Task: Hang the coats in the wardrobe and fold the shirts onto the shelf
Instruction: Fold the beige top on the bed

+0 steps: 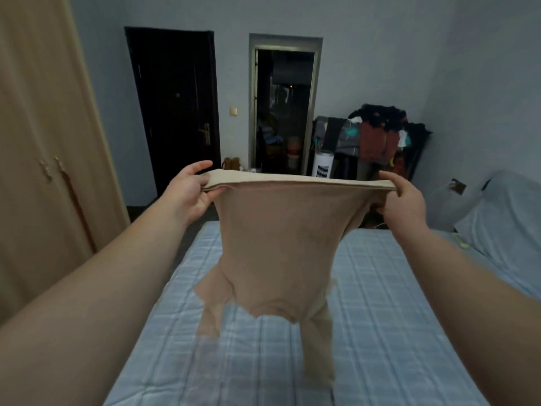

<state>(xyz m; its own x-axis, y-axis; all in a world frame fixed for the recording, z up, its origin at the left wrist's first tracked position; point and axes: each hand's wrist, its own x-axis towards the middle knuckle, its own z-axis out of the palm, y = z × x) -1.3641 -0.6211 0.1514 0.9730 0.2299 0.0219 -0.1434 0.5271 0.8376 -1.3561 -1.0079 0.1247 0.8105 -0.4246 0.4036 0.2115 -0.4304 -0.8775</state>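
A beige long-sleeved shirt (278, 244) hangs upside down in the air over the bed, stretched by its hem. My left hand (191, 191) grips the hem's left corner and my right hand (402, 200) grips its right corner. Collar and sleeves dangle below, with their lower ends blurred above the sheet. The wooden wardrobe (44, 142) stands at the left with both doors closed.
A bed with a light blue checked sheet (395, 317) fills the foreground. A pale pillow or duvet (509, 224) lies at its right. Past the bed are a dark door (175, 112), an open doorway (285, 112), a white appliance (322, 165) and a rack piled with clothes (377, 136).
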